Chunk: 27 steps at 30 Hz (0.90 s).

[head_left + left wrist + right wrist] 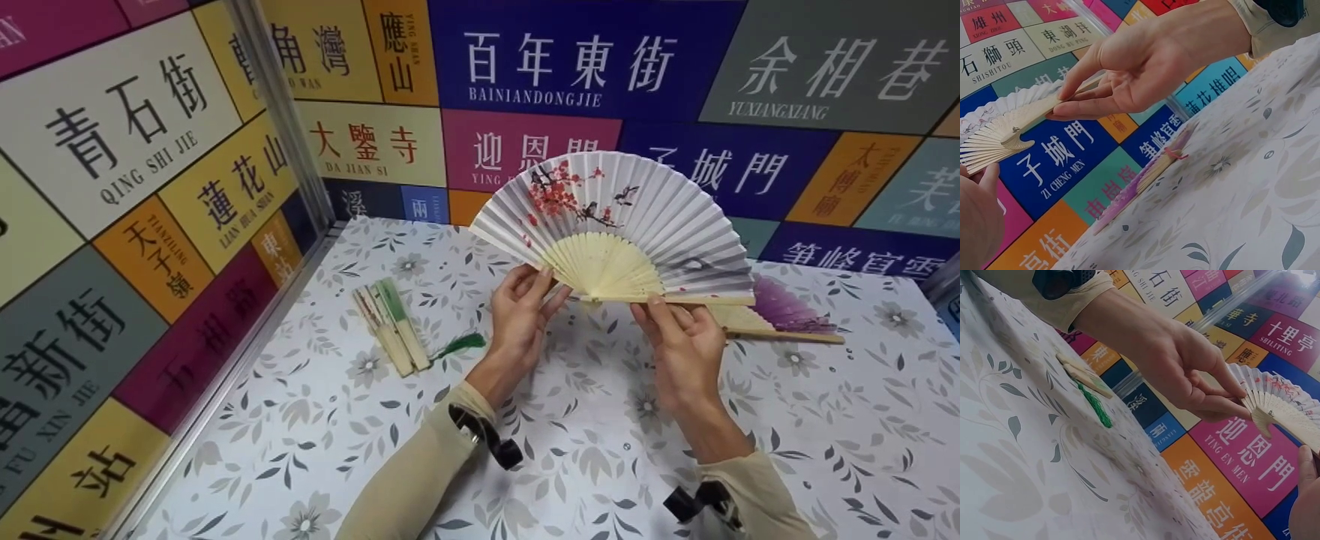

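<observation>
A white folding fan (622, 217) is spread wide above the table, its pleated leaf painted with red blossoms, dark branches and small birds. My left hand (525, 315) pinches its left outer stick near the pivot between thumb and fingers, also seen in the right wrist view. With thumb above and fingers below, my right hand (686, 352) pinches the lower right guard stick. Behind that hand a purple fan (795, 307) lies partly spread on the table, partly hidden. Left of my left hand lie folded fans (390, 330), one with a green tassel (461, 343).
A white cloth (585, 457) with grey leaves and flowers covers the table. Colourful panels with Chinese lettering (570, 60) stand behind and to the left, joined by a metal corner strip (292, 112). Each sleeve has a black wrist camera (487, 435) strapped on.
</observation>
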Each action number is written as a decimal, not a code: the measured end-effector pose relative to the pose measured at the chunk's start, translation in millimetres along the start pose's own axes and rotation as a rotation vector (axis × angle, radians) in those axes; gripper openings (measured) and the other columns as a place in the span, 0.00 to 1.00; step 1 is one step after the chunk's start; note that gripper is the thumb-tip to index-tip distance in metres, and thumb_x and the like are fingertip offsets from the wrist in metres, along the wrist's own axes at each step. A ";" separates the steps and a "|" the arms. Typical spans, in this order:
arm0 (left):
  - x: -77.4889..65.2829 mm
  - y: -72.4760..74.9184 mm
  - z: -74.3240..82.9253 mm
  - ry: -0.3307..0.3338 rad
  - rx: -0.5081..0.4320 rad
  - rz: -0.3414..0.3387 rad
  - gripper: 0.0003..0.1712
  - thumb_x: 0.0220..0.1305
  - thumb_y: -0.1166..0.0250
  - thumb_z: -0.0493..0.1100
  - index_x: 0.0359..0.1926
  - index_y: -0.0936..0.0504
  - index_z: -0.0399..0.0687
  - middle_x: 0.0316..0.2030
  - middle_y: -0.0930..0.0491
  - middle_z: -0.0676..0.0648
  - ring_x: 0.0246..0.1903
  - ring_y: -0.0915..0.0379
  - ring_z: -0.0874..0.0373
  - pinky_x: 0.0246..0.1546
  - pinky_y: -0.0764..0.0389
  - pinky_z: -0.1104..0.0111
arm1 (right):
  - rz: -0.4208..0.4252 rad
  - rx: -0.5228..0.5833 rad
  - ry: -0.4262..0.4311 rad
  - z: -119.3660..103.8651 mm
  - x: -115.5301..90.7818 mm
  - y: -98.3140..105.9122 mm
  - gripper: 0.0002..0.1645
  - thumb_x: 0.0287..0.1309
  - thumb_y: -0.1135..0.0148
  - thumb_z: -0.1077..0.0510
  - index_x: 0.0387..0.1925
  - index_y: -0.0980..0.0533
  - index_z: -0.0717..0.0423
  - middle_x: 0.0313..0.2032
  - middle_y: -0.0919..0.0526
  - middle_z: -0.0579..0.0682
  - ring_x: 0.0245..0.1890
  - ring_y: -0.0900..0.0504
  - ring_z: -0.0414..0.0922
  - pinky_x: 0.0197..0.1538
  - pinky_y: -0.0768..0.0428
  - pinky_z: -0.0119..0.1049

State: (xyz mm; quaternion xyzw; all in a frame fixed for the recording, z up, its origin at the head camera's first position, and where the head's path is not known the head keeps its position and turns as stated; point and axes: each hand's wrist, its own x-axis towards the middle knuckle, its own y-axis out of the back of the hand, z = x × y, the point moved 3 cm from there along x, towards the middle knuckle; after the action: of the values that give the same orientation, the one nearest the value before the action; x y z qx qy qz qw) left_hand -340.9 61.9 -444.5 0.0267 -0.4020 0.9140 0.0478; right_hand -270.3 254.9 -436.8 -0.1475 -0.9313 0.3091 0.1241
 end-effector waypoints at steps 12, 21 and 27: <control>0.1 -0.8 -2.4 -0.007 -0.077 0.034 0.19 0.70 0.38 0.35 0.59 0.27 0.32 0.55 0.23 0.34 0.60 0.23 0.39 0.57 0.15 0.58 | -0.002 0.031 -0.009 2.8 -1.8 -0.8 0.29 0.61 0.33 0.69 0.61 0.34 0.69 0.52 0.18 0.61 0.50 0.13 0.49 0.58 0.15 0.40; -0.4 -0.5 -3.2 0.000 -0.071 0.059 0.19 0.70 0.38 0.35 0.58 0.27 0.31 0.55 0.22 0.33 0.54 0.19 0.46 0.57 0.15 0.58 | 0.000 0.013 -0.014 3.0 -2.6 -1.2 0.28 0.62 0.34 0.68 0.60 0.34 0.68 0.50 0.16 0.61 0.48 0.13 0.48 0.56 0.14 0.38; -0.1 0.4 -5.1 0.001 -0.069 0.065 0.19 0.71 0.38 0.34 0.59 0.27 0.31 0.55 0.22 0.33 0.57 0.21 0.42 0.57 0.15 0.59 | 0.003 0.023 -0.017 4.2 -2.2 -1.0 0.28 0.61 0.34 0.68 0.60 0.33 0.68 0.49 0.15 0.60 0.47 0.13 0.48 0.56 0.14 0.38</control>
State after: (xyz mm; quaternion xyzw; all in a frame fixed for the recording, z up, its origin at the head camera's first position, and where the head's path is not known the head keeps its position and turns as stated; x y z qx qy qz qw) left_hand -341.0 65.4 -448.2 0.0113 -0.4339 0.9007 0.0191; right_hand -269.8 251.1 -439.7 -0.1450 -0.9284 0.3214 0.1176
